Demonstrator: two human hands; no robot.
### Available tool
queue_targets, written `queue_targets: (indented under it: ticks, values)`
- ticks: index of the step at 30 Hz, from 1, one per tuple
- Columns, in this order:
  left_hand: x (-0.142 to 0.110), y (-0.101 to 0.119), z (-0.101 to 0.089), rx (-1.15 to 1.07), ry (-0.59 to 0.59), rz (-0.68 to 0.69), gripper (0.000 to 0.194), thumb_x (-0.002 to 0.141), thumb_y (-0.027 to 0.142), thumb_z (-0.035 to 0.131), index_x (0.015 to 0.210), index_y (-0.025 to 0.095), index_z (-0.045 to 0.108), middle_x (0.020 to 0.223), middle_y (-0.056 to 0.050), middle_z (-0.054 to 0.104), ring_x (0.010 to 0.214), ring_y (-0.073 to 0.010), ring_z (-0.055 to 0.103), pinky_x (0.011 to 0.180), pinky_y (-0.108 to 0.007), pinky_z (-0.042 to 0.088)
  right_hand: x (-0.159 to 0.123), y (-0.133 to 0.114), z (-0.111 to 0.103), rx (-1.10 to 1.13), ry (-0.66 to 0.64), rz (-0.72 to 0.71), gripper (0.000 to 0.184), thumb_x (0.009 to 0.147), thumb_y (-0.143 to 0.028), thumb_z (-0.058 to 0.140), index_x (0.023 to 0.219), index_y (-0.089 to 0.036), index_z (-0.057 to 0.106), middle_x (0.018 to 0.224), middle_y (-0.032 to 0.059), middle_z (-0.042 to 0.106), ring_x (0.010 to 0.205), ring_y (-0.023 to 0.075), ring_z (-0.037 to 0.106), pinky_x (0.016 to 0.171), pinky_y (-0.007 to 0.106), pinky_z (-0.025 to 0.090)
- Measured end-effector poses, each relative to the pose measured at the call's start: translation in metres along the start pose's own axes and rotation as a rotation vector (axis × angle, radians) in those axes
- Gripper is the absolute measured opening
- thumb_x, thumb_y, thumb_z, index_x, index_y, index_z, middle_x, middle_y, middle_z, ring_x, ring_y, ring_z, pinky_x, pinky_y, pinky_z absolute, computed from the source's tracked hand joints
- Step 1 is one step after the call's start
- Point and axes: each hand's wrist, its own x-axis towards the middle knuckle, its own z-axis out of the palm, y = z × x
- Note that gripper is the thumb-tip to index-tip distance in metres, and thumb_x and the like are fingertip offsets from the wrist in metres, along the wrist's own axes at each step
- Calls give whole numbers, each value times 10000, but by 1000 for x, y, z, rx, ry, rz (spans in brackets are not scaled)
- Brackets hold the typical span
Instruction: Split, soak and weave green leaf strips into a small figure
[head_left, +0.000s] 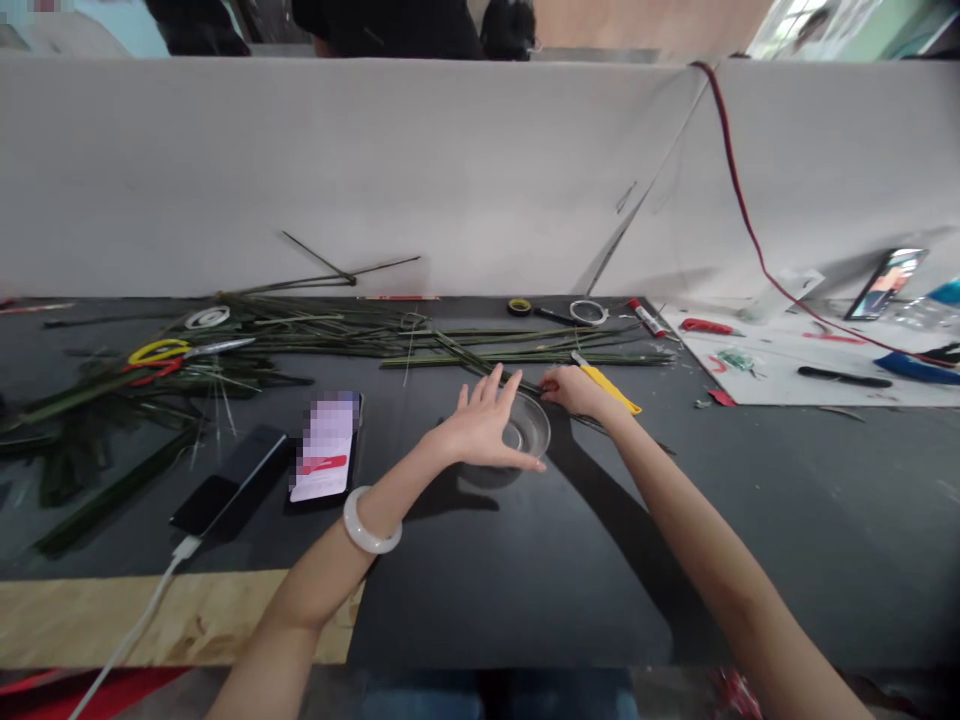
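Note:
My left hand [484,425] rests with fingers spread over a small clear glass bowl [531,428] on the dark table top; a white bangle [370,522] sits on that wrist. My right hand [571,390] is closed around a yellow-handled utility knife [611,389], its blade end pointing left toward a thin green stem [491,372] that it pinches just beyond the bowl. A long bundle of green stems [420,340] lies across the table behind both hands.
Two phones [327,446] lie left of the bowl, one on a white cable. Yellow and red scissors [161,358] sit among leaves at left. Tape rolls [587,311], a red cutter [705,326] and a white board [795,365] lie right. A grey partition [375,170] backs the table.

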Motion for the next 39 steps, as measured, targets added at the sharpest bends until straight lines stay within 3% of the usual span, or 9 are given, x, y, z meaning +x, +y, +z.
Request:
queue_targets:
  ticks: [3, 6, 9, 12, 17, 20, 23, 31, 39]
  values:
    - [1, -13, -14, 10, 155, -18, 768, 843, 556, 513, 1451, 144, 291, 1550, -192, 158, 1418, -349, 177, 1117, -534, 209, 1, 5, -8, 28, 53, 21, 236, 831, -184, 571, 1012, -123, 709, 961, 95, 735, 871, 175, 668, 730, 208, 436]
    - [6, -27, -20, 177, 357, -58, 457, 913, 278, 473, 1347, 135, 469, 1507, -151, 303, 1403, -331, 227, 1136, -514, 192, -4, 3, -21, 58, 102, -3, 240, 837, -188, 550, 992, -120, 721, 960, 96, 735, 891, 186, 662, 753, 216, 436]
    - [10, -33, -18, 302, 449, 13, 403, 916, 143, 424, 1310, 138, 508, 1468, -120, 386, 1381, -307, 283, 1142, -525, 177, -15, -10, -32, 151, 168, -116, 211, 805, -173, 560, 922, -152, 735, 905, 61, 739, 826, 175, 662, 741, 221, 446]
    - [11, -28, -17, 312, 488, 87, 412, 909, 129, 444, 1317, 158, 495, 1381, -95, 503, 1296, -258, 416, 1131, -497, 220, -29, -29, -38, 191, 169, -208, 190, 768, -140, 567, 861, -177, 728, 826, 35, 728, 741, 159, 645, 685, 226, 447]
    - [9, -18, -17, 266, 308, 115, 206, 875, 139, 497, 972, 177, 674, 1000, -38, 706, 1007, -220, 615, 953, -387, 422, -46, -48, -40, 128, 95, -242, 181, 715, -83, 554, 778, -182, 692, 743, 6, 703, 690, 135, 614, 636, 214, 404]
    - [10, -14, -14, 199, 196, 64, 201, 861, 151, 494, 923, 190, 681, 962, -32, 709, 916, -215, 647, 735, -305, 477, -49, -51, -37, 94, 30, -248, 196, 713, -63, 533, 776, -177, 681, 739, 9, 700, 682, 126, 605, 615, 205, 386]
    - [13, -13, -9, 189, 124, 18, 209, 857, 167, 492, 913, 203, 691, 943, -47, 714, 879, -219, 657, 678, -285, 464, -48, -54, -31, 53, -54, -232, 245, 685, -22, 524, 787, -171, 690, 768, 23, 708, 710, 130, 613, 633, 203, 387]
    - [16, -17, -3, 203, 54, 50, 248, 868, 226, 484, 961, 239, 714, 887, -67, 718, 848, -234, 662, 664, -291, 458, -46, -61, -22, -111, -90, -161, 227, 762, -92, 531, 853, -206, 706, 898, 59, 715, 877, 194, 636, 657, 238, 385]
    - [18, -21, -3, 186, 61, 42, 270, 889, 203, 441, 946, 221, 705, 888, -66, 713, 821, -216, 653, 637, -278, 434, -47, -63, -27, -96, -44, -115, 231, 824, -157, 520, 988, -218, 670, 903, 47, 717, 819, 187, 636, 614, 240, 369]
